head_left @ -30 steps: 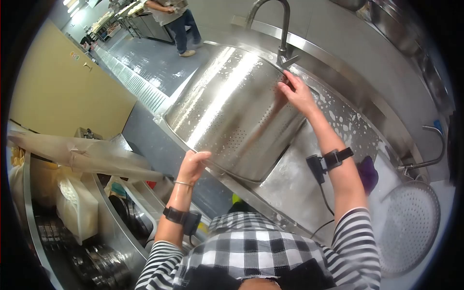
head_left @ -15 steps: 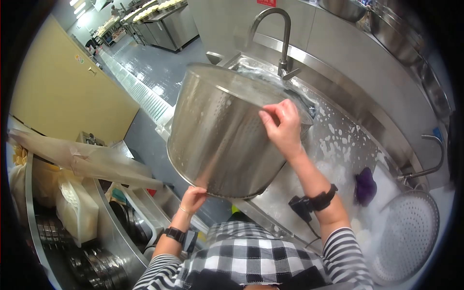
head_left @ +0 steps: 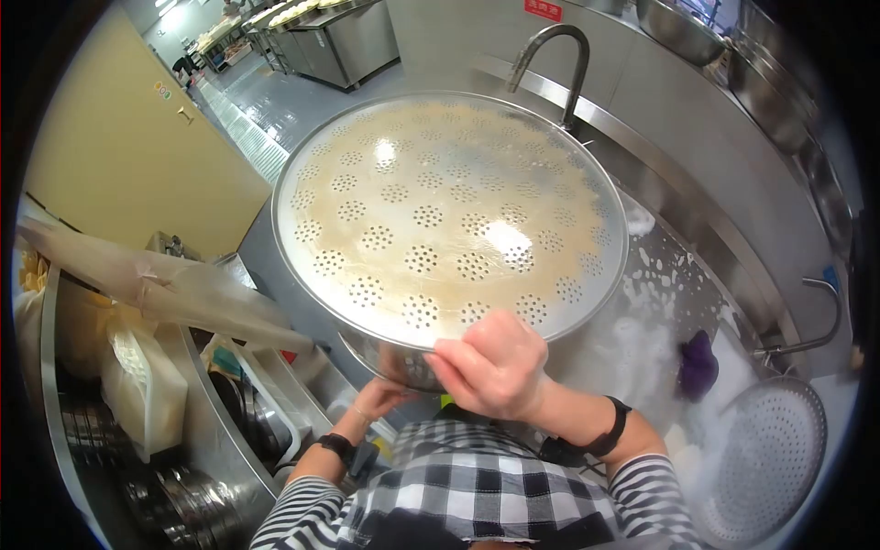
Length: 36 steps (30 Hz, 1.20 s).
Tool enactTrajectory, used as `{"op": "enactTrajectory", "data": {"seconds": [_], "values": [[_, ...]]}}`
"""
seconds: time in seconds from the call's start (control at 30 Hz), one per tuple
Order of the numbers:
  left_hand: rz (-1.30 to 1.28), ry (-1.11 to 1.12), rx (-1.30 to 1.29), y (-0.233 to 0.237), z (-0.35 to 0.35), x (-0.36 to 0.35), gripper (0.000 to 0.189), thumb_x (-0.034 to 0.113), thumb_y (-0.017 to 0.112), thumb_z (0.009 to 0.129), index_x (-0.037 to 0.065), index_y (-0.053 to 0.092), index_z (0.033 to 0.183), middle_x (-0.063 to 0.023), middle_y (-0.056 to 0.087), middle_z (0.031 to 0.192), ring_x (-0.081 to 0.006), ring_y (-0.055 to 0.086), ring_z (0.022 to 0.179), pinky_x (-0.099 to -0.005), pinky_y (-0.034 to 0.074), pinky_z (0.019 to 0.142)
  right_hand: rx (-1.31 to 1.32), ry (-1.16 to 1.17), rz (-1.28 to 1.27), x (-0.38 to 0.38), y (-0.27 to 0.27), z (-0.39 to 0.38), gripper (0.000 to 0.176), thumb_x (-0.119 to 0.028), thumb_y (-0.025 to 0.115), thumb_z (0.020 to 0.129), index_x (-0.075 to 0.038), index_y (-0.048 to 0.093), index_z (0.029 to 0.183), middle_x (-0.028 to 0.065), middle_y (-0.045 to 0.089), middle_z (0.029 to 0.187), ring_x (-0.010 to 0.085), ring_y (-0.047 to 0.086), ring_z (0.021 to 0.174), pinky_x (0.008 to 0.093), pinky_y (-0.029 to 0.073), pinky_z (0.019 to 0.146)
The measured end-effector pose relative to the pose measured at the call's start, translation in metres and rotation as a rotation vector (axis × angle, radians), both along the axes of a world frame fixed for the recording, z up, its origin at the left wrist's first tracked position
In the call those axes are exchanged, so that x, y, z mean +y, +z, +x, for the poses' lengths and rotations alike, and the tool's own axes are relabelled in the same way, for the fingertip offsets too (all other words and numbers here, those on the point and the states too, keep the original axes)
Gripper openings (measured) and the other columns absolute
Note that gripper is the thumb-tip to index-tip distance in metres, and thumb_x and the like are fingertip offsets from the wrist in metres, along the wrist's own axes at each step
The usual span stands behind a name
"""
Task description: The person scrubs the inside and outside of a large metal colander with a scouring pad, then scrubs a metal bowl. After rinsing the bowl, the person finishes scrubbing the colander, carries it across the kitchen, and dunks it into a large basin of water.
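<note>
A large stainless steel strainer pot (head_left: 449,197) fills the middle of the view, tilted so that its round perforated face is turned toward me. That face looks wet, with a tan tint and bright reflections. My right hand (head_left: 495,367) is closed on the near edge of this face. Lower down, my left hand (head_left: 383,399) is at the pot's lower rim, its fingers partly hidden beneath the metal. Behind the pot is a curved faucet (head_left: 573,64), and part of the sink is hidden by the pot.
Soapy water and foam spread over the steel sink (head_left: 678,275) on the right. A purple cloth (head_left: 698,367) and a round perforated plate (head_left: 765,458) lie there. To the left are a shelf with metal rings (head_left: 174,504), a white bin (head_left: 142,394) and a yellow door (head_left: 137,156).
The pot has tipped, bringing its perforated face into view in place of its side wall. My right hand has moved down and toward me with the edge; my left hand has shifted slightly down.
</note>
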<state>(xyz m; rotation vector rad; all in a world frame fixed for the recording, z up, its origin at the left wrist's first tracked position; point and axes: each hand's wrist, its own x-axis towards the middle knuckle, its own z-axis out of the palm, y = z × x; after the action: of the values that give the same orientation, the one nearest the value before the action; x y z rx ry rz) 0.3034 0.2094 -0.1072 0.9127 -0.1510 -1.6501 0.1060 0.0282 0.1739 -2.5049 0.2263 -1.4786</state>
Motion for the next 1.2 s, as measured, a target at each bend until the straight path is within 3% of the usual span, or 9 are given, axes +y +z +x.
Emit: {"op": "enactTrajectory", "data": {"seconds": [0.37, 0.47, 0.53, 0.63, 0.7, 0.8, 0.9, 1.07, 1.2], "values": [[0.088, -0.008, 0.031, 0.005, 0.01, 0.017, 0.049, -0.005, 0.051, 0.073, 0.003, 0.043, 0.121, -0.0143, 0.046, 0.119, -0.031, 0.048, 0.107, -0.0487, 0.04, 0.092, 0.077, 0.032, -0.077, 0.028, 0.011, 0.002, 0.018, -0.007, 0.069, 0.058, -0.007, 0.06, 0.073, 0.0015, 0.048, 0.059, 0.0182, 0.045, 0.049, 0.0278, 0.036, 0.042], [-0.007, 0.15, 0.187, -0.001, 0.035, 0.016, 0.034, 0.007, 0.047, 0.077, 0.004, 0.051, 0.111, -0.0143, 0.052, 0.11, -0.0327, 0.048, 0.107, -0.0477, 0.04, 0.091, 0.077, 0.034, -0.076, 0.03, 0.011, 0.002, 0.018, -0.007, 0.07, 0.058, -0.007, 0.06, 0.073, 0.0019, 0.048, 0.059, 0.0182, 0.045, 0.049, 0.028, 0.036, 0.042], [-0.127, 0.643, 0.461, 0.023, 0.047, -0.009, 0.031, 0.024, 0.042, 0.078, 0.008, 0.056, 0.099, -0.0125, 0.055, 0.104, -0.0317, 0.049, 0.105, -0.0463, 0.039, 0.088, 0.081, 0.012, -0.091, 0.033, 0.014, 0.006, 0.011, -0.01, 0.065, 0.065, -0.006, 0.055, 0.067, 0.0025, 0.042, 0.06, 0.0173, 0.043, 0.051, 0.0272, 0.035, 0.043], [0.09, 0.849, 0.205, 0.044, 0.04, -0.041, 0.032, 0.036, 0.04, 0.076, 0.012, 0.057, 0.089, -0.0071, 0.057, 0.097, -0.0274, 0.051, 0.096, -0.0443, 0.039, 0.085, 0.115, 0.017, -0.122, 0.04, 0.018, 0.014, 0.017, -0.007, 0.071, 0.062, -0.005, 0.058, 0.073, 0.0031, 0.047, 0.059, 0.0189, 0.045, 0.047, 0.0279, 0.035, 0.042], [0.086, 0.845, 0.146, 0.068, 0.039, -0.05, 0.03, 0.041, 0.04, 0.074, 0.016, 0.056, 0.079, -0.0035, 0.056, 0.085, -0.0245, 0.051, 0.086, -0.0439, 0.039, 0.08, 0.106, 0.014, -0.142, 0.044, 0.02, 0.025, 0.017, -0.007, 0.071, 0.063, -0.005, 0.057, 0.072, 0.0036, 0.047, 0.059, 0.019, 0.045, 0.047, 0.0283, 0.034, 0.041], [-0.041, 0.793, 0.204, -0.004, 0.065, -0.038, 0.027, 0.039, 0.042, 0.074, 0.014, 0.054, 0.071, -0.004, 0.056, 0.081, -0.0242, 0.051, 0.083, -0.0428, 0.042, 0.077, 0.151, -0.004, -0.163, 0.051, 0.028, 0.034, 0.016, -0.009, 0.068, 0.067, -0.004, 0.052, 0.068, 0.0039, 0.043, 0.059, 0.0184, 0.044, 0.05, 0.0284, 0.035, 0.042], [0.132, 0.881, -0.065, -0.009, 0.054, -0.038, 0.028, 0.037, 0.042, 0.074, 0.012, 0.054, 0.073, -0.0035, 0.057, 0.084, -0.0241, 0.051, 0.084, -0.0402, 0.042, 0.077, 0.186, 0.03, -0.183, 0.055, 0.032, 0.033, 0.018, -0.011, 0.067, 0.069, -0.004, 0.051, 0.067, 0.0043, 0.043, 0.059, 0.0185, 0.043, 0.05, 0.029, 0.034, 0.042], [-0.09, 0.912, 0.262, 0.025, 0.05, -0.015, 0.041, 0.036, 0.04, 0.076, 0.006, 0.055, 0.1, -0.0088, 0.056, 0.102, -0.0262, 0.05, 0.097, -0.0393, 0.039, 0.086, 0.18, 0.149, -0.165, 0.056, 0.039, 0.039, 0.017, -0.011, 0.068, 0.07, -0.004, 0.052, 0.07, 0.0048, 0.045, 0.059, 0.0197, 0.043, 0.048, 0.0298, 0.034, 0.042], [-0.052, 0.955, 0.098, 0.085, 0.037, -0.004, 0.049, 0.039, 0.041, 0.079, 0.005, 0.049, 0.113, -0.0092, 0.054, 0.111, -0.0286, 0.049, 0.102, -0.0436, 0.037, 0.089, 0.2, 0.233, -0.237, 0.064, 0.036, 0.057, 0.017, -0.016, 0.064, 0.072, -0.005, 0.051, 0.069, 0.0045, 0.043, 0.063, 0.0181, 0.044, 0.055, 0.0272, 0.035, 0.047]]}}
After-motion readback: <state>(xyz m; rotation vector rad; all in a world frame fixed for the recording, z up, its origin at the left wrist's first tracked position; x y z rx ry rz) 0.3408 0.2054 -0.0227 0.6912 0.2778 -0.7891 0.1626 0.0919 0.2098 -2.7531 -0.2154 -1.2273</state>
